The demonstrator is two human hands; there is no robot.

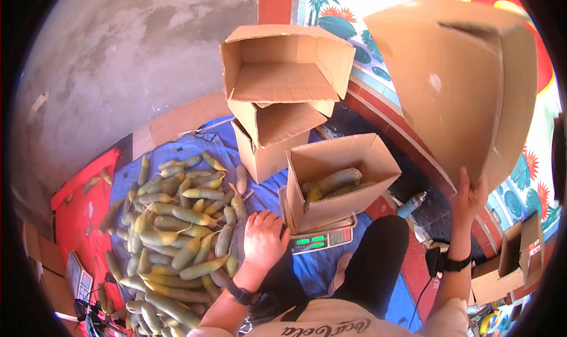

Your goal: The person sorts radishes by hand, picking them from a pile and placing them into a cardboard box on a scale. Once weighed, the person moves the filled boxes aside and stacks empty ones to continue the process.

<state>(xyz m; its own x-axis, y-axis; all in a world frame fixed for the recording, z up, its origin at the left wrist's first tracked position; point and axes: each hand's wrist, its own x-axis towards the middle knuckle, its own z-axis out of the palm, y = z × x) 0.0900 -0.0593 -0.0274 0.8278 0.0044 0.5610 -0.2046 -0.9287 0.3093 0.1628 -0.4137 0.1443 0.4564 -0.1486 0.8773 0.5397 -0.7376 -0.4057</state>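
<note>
My right hand [469, 196] grips the lower edge of a large cardboard box [440, 71], which is raised at the upper right. My left hand [264, 238] rests on my left knee, fingers loosely spread, with nothing in it. Beside it on the left lies a big pile of long green radishes [177, 219]. In front of me a smaller open cardboard box [331, 210] stands on a digital scale [339, 236] with lit green digits. Several radishes [336, 182] lie inside that box.
Open cardboard boxes [277, 89] are stacked behind the scale. A blue tarp [207, 137] lies under the pile, with a red sheet [82, 219] to the left. A spray can [412, 204] lies to the right, near another carton [502, 266]. A grey wall [147, 48] closes the back left.
</note>
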